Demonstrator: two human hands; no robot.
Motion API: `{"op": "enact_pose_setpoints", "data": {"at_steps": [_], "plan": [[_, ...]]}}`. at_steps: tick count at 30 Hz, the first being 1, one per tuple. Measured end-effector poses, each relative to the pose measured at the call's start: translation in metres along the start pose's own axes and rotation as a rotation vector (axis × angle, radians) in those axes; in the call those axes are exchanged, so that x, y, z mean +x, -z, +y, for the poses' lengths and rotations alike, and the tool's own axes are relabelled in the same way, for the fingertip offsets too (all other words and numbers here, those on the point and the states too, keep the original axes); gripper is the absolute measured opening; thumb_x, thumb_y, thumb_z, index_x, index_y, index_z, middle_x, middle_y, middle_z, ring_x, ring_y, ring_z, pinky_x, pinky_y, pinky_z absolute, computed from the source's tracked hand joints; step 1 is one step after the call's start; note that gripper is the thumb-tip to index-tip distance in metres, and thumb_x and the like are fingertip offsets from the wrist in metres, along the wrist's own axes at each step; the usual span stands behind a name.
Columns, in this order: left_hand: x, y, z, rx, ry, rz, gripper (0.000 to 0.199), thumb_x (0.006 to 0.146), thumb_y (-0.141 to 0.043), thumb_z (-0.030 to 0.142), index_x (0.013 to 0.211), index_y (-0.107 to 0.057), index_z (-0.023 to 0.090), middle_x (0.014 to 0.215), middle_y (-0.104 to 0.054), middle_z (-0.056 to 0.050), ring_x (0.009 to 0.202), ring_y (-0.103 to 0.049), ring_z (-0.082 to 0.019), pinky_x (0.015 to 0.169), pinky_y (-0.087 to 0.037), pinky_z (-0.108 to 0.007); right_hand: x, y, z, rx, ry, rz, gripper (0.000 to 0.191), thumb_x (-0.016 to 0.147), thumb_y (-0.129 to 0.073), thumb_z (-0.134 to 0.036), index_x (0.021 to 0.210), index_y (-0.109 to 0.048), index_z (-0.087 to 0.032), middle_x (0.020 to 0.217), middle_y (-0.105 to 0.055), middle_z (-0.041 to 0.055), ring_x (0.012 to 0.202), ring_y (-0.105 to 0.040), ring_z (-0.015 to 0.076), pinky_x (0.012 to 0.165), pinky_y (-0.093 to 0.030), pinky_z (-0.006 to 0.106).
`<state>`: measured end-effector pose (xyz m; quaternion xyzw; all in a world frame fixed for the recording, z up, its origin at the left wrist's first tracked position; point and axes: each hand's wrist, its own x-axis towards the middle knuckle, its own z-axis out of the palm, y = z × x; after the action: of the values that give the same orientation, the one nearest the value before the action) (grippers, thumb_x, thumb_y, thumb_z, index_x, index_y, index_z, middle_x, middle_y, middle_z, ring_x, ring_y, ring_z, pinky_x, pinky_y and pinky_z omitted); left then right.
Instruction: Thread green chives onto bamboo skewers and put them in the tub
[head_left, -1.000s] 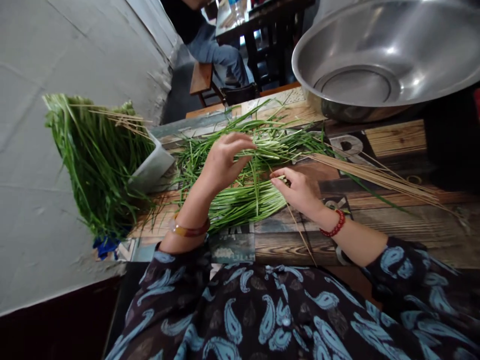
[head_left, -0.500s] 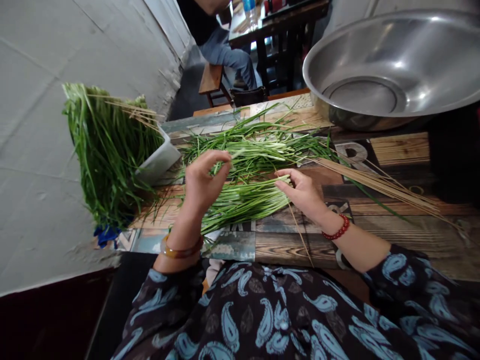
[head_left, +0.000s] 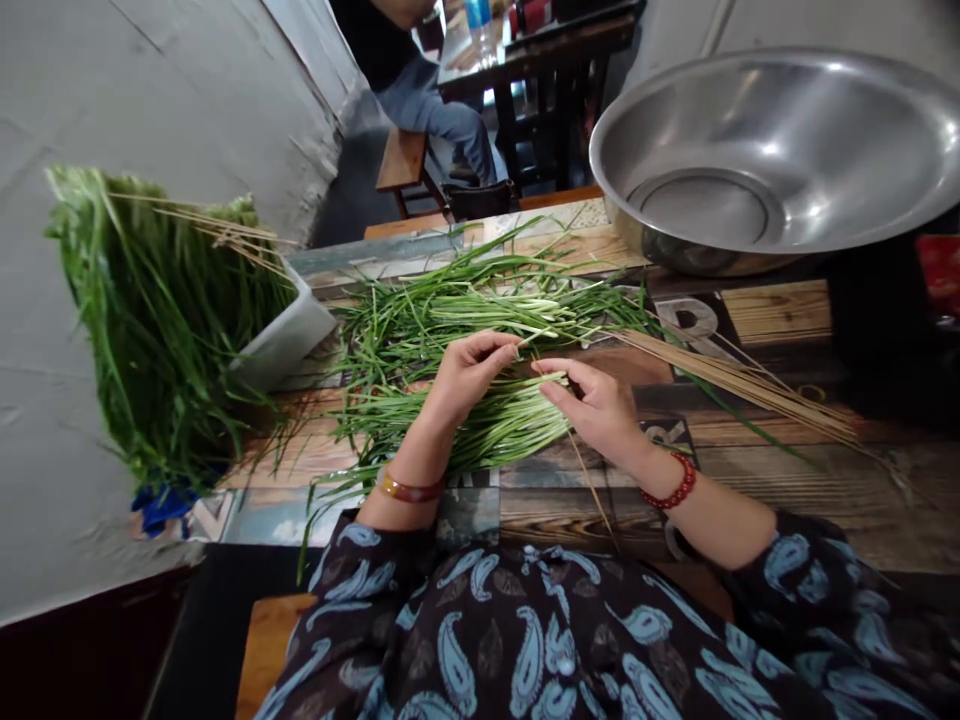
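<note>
My left hand pinches a chive stalk by its pale end, close to the fingertips of my right hand. My right hand is closed on a thin bamboo skewer, whose lower part slants toward me. Beside that hand the pale ends of a row of green chives lie along the skewer, leaves pointing left. Just beyond both hands lies a loose pile of chives. The skewer's tip is hard to make out between the fingers.
Bare skewers lie in a bundle at the right. A large steel basin stands at the back right. At the left, a white container holds upright chives with skewers through them. Beyond the table, a person sits on a bench.
My left hand has moved right and down with its chive, from above the row to beside my right hand's fingertips. My right hand keeps hold of the skewer. The view has shifted slightly.
</note>
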<state>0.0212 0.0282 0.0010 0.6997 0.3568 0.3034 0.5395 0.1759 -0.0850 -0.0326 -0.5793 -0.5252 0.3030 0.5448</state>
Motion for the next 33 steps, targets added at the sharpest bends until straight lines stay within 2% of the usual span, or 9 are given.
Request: {"op": "enact_pose_setpoints", "data": {"at_steps": [6, 9, 13, 16, 19, 23, 26, 31, 33], "plan": [[-0.003, 0.004, 0.001, 0.011, 0.001, -0.043, 0.020, 0.082, -0.070, 0.034, 0.079, -0.073, 0.014, 0.078, -0.068, -0.003, 0.071, -0.057, -0.012, 0.068, -0.044, -0.023, -0.001, 0.003, -0.004, -0.024, 0.018, -0.021, 0.023, 0.089, -0.063, -0.030, 0.107, -0.074, -0.022, 0.107, -0.078, 0.0052, 0.095, -0.072, 0.0194, 0.088, -0.057, 0.033], [-0.004, 0.006, -0.001, 0.004, 0.001, -0.079, 0.018, 0.085, -0.067, 0.031, 0.086, -0.073, 0.014, 0.081, -0.068, -0.004, 0.073, -0.059, -0.013, 0.071, -0.046, -0.024, -0.003, 0.004, -0.005, -0.018, -0.005, -0.030, 0.023, 0.089, -0.063, -0.030, 0.109, -0.073, -0.022, 0.109, -0.077, 0.0048, 0.098, -0.072, 0.0192, 0.090, -0.056, 0.033], [-0.001, 0.006, -0.014, 0.041, -0.099, 0.025, 0.022, 0.082, -0.060, 0.015, 0.101, -0.070, 0.017, 0.090, -0.066, -0.004, 0.082, -0.059, -0.015, 0.075, -0.048, -0.026, -0.004, 0.004, -0.002, -0.001, -0.082, -0.036, 0.025, 0.089, -0.064, -0.032, 0.111, -0.073, -0.023, 0.112, -0.077, 0.0047, 0.099, -0.071, 0.0196, 0.092, -0.056, 0.035], [0.004, 0.007, -0.025, 0.201, -0.278, 0.065, 0.028, 0.074, -0.047, 0.001, 0.077, -0.069, 0.017, 0.096, -0.063, -0.005, 0.094, -0.059, -0.017, 0.085, -0.048, -0.031, -0.006, 0.005, 0.001, -0.004, -0.115, -0.028, 0.026, 0.089, -0.064, -0.034, 0.112, -0.073, -0.024, 0.112, -0.076, 0.0044, 0.100, -0.071, 0.0203, 0.092, -0.055, 0.036], [0.006, 0.008, -0.029, 0.375, -0.345, 0.025, 0.030, 0.073, -0.045, 0.000, 0.058, -0.063, 0.017, 0.094, -0.062, -0.006, 0.093, -0.059, -0.018, 0.087, -0.047, -0.035, -0.006, 0.004, 0.001, -0.013, -0.119, -0.033, 0.026, 0.089, -0.064, -0.035, 0.111, -0.073, -0.024, 0.112, -0.076, 0.0043, 0.100, -0.071, 0.0208, 0.093, -0.055, 0.037], [0.003, 0.008, -0.022, 0.617, -0.353, 0.060, 0.015, 0.081, -0.066, 0.026, 0.088, -0.076, 0.018, 0.103, -0.062, -0.009, 0.099, -0.057, -0.024, 0.091, -0.045, -0.041, -0.005, 0.003, 0.002, 0.019, -0.119, -0.036, 0.027, 0.089, -0.064, -0.036, 0.111, -0.073, -0.024, 0.112, -0.076, 0.0048, 0.099, -0.071, 0.0207, 0.092, -0.056, 0.037], [0.000, 0.009, -0.014, 0.621, -0.334, 0.027, 0.048, 0.084, -0.066, 0.049, 0.120, -0.070, 0.017, 0.109, -0.061, -0.011, 0.101, -0.057, -0.025, 0.091, -0.045, -0.039, -0.004, 0.003, 0.002, 0.023, -0.122, -0.033, 0.027, 0.089, -0.064, -0.037, 0.110, -0.073, -0.024, 0.110, -0.076, 0.0050, 0.098, -0.071, 0.0209, 0.089, -0.057, 0.036], [-0.003, 0.009, -0.009, 0.432, -0.275, -0.073, 0.060, 0.096, -0.048, 0.047, 0.150, -0.044, 0.020, 0.098, -0.068, -0.008, 0.081, -0.059, -0.017, 0.080, -0.046, -0.029, -0.003, 0.003, -0.001, 0.025, -0.086, -0.035, 0.026, 0.089, -0.064, -0.035, 0.109, -0.073, -0.023, 0.109, -0.077, 0.0053, 0.097, -0.072, 0.0205, 0.090, -0.057, 0.036], [-0.004, 0.007, -0.010, 0.391, -0.235, -0.082, 0.053, 0.099, -0.045, 0.041, 0.147, -0.048, 0.020, 0.088, -0.069, -0.005, 0.076, -0.059, -0.016, 0.077, -0.046, -0.027, -0.003, 0.003, -0.002, 0.021, -0.072, -0.039, 0.026, 0.089, -0.063, -0.035, 0.110, -0.073, -0.023, 0.110, -0.077, 0.0056, 0.098, -0.072, 0.0204, 0.091, -0.056, 0.036]]}}
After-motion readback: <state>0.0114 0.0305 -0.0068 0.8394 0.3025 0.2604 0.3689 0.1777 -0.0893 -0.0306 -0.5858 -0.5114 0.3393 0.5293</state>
